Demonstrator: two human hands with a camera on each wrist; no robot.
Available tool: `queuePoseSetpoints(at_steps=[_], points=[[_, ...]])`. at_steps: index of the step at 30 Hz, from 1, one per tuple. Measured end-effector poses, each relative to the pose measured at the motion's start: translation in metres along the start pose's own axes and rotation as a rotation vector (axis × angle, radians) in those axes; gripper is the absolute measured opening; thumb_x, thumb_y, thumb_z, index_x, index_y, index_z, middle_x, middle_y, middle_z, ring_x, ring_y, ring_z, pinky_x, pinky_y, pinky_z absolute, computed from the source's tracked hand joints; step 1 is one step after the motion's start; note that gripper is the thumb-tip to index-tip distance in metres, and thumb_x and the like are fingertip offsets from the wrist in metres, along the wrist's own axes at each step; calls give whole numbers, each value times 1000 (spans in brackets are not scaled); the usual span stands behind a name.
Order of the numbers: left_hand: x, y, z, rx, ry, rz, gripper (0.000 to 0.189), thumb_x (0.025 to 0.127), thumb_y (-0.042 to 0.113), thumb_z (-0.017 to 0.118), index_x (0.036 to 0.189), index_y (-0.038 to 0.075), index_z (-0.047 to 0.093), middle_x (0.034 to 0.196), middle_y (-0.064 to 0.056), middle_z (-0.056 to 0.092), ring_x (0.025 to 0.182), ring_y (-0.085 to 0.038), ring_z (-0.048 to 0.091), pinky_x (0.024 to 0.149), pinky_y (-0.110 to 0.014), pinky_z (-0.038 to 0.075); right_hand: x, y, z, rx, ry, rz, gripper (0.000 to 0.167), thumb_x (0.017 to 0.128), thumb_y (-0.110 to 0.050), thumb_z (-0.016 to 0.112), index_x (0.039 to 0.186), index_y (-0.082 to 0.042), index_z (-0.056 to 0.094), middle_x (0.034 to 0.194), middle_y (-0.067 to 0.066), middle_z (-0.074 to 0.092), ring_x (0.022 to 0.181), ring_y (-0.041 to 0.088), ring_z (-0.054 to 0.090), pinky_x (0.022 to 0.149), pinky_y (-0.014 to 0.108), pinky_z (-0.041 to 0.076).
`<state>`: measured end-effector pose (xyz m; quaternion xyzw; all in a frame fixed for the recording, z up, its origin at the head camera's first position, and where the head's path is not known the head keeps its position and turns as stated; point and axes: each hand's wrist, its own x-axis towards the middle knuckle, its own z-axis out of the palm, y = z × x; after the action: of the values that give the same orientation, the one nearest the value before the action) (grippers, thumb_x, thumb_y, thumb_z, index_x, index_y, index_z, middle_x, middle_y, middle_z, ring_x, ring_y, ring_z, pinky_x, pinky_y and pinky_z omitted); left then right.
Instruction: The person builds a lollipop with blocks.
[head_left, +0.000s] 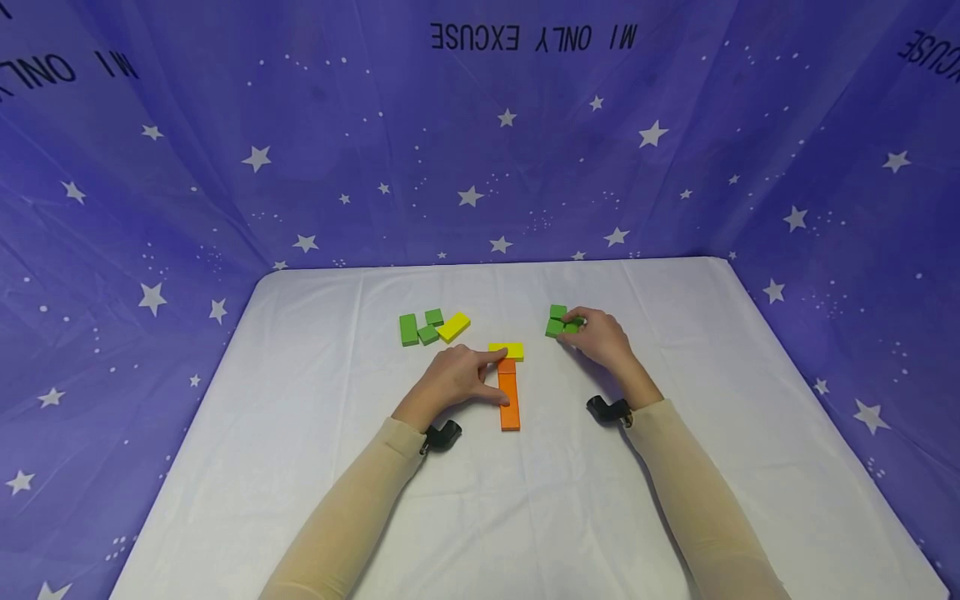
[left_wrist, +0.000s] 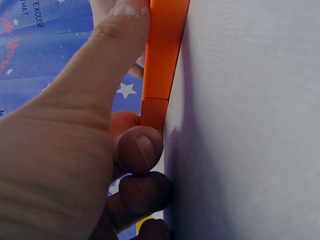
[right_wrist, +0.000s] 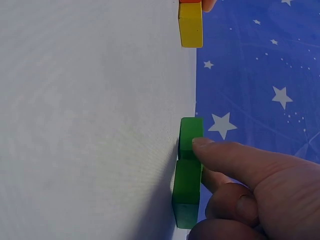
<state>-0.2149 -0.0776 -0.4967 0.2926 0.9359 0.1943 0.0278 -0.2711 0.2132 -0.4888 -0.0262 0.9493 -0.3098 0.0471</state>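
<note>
On the white-covered table (head_left: 525, 517), your right hand (head_left: 602, 337) pinches at the cluster of small green blocks (head_left: 555, 327) with thumb and index finger, right of the middle and toward the far edge; they look light, rigid and hard to damage, so take each by two opposite side faces. Your left hand (head_left: 455, 377) rests with thumb and index spread on the long orange block (head_left: 510, 417) and crosswise yellow block (head_left: 516, 352), midway between the side edges, whose smooth faces probably slide easily, so press lightly.
</note>
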Motion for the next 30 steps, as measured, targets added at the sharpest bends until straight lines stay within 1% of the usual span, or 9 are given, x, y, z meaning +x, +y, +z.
queuePoseSetpoints(at_steps=[4,7,11,14,23,30], points=[[0,0,-1,-6,7,4,90,62,74,76,137,27,61,62,5,44,53,-12,36,50,-27,25,-1,-3,-1,13,12,-29,40,83,-33,77,117,-13,70,85,8,63,73,24,54,62,35,40],[0,1,-1,-9,11,6,89,62,74,76,137,27,62,62,6,44,53,-11,37,50,-27,25,-1,-6,-3,30,19,-59,39,83,-33,77,115,-13,70,79,6,60,68,22,51,60,34,38],[-1,1,-2,-5,12,5,89,62,74,76,136,27,62,62,6,44,52,-11,37,50,-27,25,-3,-13,-3,60,12,-94,38,83,-33,77,115,-13,71,69,4,55,60,19,46,55,33,35],[-1,1,-1,1,12,6,89,61,74,76,136,27,63,61,6,45,52,-11,37,50,-27,26,-5,-19,-2,79,5,-112,37,83,-33,77,115,-14,71,66,3,54,57,18,44,52,32,34],[-1,2,-2,0,13,8,88,62,74,76,135,27,64,61,5,44,51,-12,37,50,-27,26,-3,-35,7,94,-22,-124,33,84,-32,76,113,-18,71,69,5,57,59,19,47,55,33,37],[-1,2,-1,16,23,21,88,61,73,77,135,27,64,59,6,43,50,-11,37,49,-27,26,-1,-41,17,98,-56,-145,32,84,-32,76,112,-19,71,64,4,55,54,18,44,51,31,34]])
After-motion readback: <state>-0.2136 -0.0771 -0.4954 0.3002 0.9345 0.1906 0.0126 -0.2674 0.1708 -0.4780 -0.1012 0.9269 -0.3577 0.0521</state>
